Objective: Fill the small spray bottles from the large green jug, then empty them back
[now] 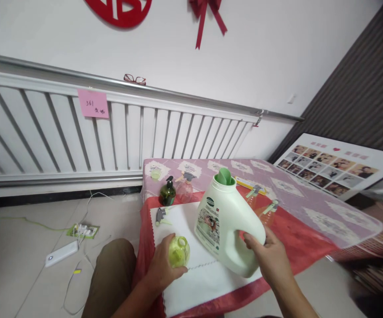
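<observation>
My right hand (271, 251) grips the handle of a large pale green detergent jug (224, 221), which leans a little to the left. Its cap is off, and a green pouring spout shows in the mouth. My left hand (163, 260) is wrapped round a small yellow-green clear bottle (178, 251) with an uncovered neck. Both are over a white cloth (191, 291). A grey trigger spray head (161, 216) lies on that cloth, beyond my left hand. How much liquid the bottle contains, I cannot tell.
Behind stand a dark green pump bottle (167, 192) and a pink spray bottle (185, 190). Two orange spray bottles, one nearer (268, 214), are right of the jug. A red cloth (297, 234) covers part of the table. A power strip (83, 230) and power bank (61, 253) lie on the floor.
</observation>
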Tool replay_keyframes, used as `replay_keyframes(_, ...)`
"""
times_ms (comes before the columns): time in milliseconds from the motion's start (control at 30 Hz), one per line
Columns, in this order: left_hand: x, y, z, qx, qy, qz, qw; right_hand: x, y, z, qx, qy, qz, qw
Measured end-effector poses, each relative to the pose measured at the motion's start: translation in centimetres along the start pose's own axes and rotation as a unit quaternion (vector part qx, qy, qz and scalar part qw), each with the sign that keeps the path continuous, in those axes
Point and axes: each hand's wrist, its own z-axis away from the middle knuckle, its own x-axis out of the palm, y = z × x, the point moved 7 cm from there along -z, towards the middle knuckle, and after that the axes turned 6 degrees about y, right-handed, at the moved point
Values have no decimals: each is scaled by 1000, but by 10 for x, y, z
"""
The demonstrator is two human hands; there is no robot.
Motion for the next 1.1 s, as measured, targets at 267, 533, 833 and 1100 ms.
replay_keyframes(267, 6, -7, 0, -8, -10, -1, 1000, -9, 10, -3, -7, -6, 29, 1000)
replay_keyframes(533, 8, -13, 1, 7, -13, 16, 1000, -6, 29, 5, 4, 38, -2, 999)
replay_keyframes(833, 14, -29, -4, -6, 0, -6, 1000, 12, 60, 18, 46, 80, -37, 995)
replay_keyframes(1100, 8, -24, -9, 8, -25, 25, 999, 34, 62, 45, 53, 47, -62, 996)
